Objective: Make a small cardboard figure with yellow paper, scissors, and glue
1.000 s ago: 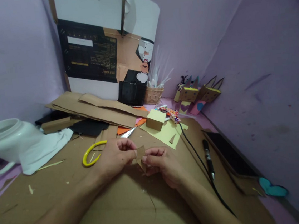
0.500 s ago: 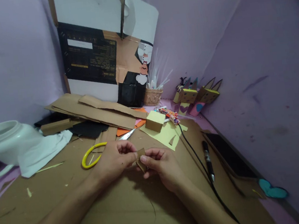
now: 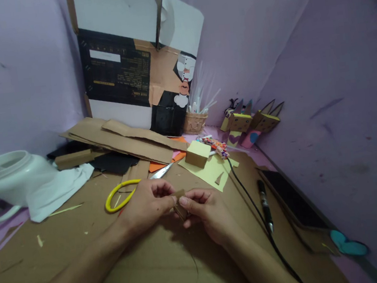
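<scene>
A small brown piece of cardboard is pinched between both hands above the middle of the work surface. My left hand holds its left side with thumb and fingers closed. On its right side, the thumb of my right hand presses against the face, with the fingers curled behind. Partly behind my left hand lie scissors with yellow handles, blades pointing away to the right. Beyond my hands, a small box with a yellow top sits on yellow paper.
A cardboard sheet covers the table. Brown cardboard strips are stacked behind. A white ceramic pot stands left. On the right are a pen, a black cable and a phone. Cardboard animal figures stand at the back.
The whole view has shifted slightly, so things appear a little further right. Both hands keep their grip on the cardboard piece, which is tilted a little differently.
</scene>
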Available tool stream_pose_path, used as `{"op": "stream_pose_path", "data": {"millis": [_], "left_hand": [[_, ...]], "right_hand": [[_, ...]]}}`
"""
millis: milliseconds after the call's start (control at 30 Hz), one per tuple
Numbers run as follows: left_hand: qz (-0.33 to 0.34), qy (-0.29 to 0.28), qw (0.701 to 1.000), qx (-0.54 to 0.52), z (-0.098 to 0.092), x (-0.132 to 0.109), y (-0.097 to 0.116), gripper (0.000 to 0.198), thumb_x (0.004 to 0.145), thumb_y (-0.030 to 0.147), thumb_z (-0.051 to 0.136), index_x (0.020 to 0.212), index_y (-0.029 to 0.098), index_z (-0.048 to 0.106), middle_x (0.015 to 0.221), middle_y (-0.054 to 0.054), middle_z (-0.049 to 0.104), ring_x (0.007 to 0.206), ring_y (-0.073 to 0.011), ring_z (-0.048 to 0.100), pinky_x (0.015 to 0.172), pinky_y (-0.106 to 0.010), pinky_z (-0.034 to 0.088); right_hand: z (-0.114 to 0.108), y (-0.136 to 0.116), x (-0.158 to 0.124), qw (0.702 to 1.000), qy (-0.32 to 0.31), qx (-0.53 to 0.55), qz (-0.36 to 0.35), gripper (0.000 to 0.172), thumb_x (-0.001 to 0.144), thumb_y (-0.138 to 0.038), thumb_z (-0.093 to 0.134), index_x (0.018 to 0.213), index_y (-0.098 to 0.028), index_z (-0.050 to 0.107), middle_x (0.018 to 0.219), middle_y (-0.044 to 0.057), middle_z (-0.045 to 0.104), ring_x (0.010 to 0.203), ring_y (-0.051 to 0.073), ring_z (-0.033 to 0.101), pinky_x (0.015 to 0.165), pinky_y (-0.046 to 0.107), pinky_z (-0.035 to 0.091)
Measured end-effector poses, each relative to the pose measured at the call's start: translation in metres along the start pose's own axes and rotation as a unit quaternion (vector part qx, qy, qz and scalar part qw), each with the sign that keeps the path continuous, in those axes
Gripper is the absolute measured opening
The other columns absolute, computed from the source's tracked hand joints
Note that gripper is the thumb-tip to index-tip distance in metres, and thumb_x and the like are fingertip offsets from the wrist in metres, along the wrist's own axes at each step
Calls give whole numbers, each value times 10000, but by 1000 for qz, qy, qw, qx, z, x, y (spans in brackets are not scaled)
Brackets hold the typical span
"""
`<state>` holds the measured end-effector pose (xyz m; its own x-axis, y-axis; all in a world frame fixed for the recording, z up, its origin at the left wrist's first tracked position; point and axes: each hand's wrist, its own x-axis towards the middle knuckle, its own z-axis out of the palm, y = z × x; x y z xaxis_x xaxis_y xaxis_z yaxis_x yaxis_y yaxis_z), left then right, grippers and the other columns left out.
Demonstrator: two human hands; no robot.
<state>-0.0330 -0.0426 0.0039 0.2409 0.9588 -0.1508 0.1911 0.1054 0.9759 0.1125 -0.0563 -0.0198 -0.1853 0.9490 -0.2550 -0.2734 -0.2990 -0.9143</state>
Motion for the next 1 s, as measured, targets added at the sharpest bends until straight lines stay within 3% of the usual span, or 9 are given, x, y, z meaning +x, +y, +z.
{"op": "stream_pose_path", "data": {"millis": [300,433,667,1000], "left_hand": [[10,-29,999,35,-4,1,0,100,648,219,615,693,132,598,570,4,598,502,-98,526,468,-193,390],[9,-13,1000,4,-1,1,-2,113,663,247,612,682,139,585,543,19,579,476,-96,525,460,-195,387],[36,1,998,53,-2,1,-3,137,673,263,621,676,129,593,565,4,587,504,-94,509,475,-195,372],[26,-14,998,63,-1,2,-5,114,664,253,607,663,140,589,594,-15,613,540,-120,541,488,-209,391]], "right_hand": [[-1,-2,-1,1000,-9,-8,2,251,514,-304,794,638,-109,697,566,47,666,482,103,584,405,177,478],[-1,-2,-2,1000,-8,-8,4,234,521,-294,789,634,-112,694,565,45,663,484,106,583,415,185,481],[-1,-1,-1,1000,-7,-5,-2,250,507,-313,789,625,-116,693,549,33,651,478,98,566,414,187,477],[-2,2,-1,999,0,-35,-4,253,515,-328,788,598,-118,673,533,27,641,444,90,549,382,175,456]]}}
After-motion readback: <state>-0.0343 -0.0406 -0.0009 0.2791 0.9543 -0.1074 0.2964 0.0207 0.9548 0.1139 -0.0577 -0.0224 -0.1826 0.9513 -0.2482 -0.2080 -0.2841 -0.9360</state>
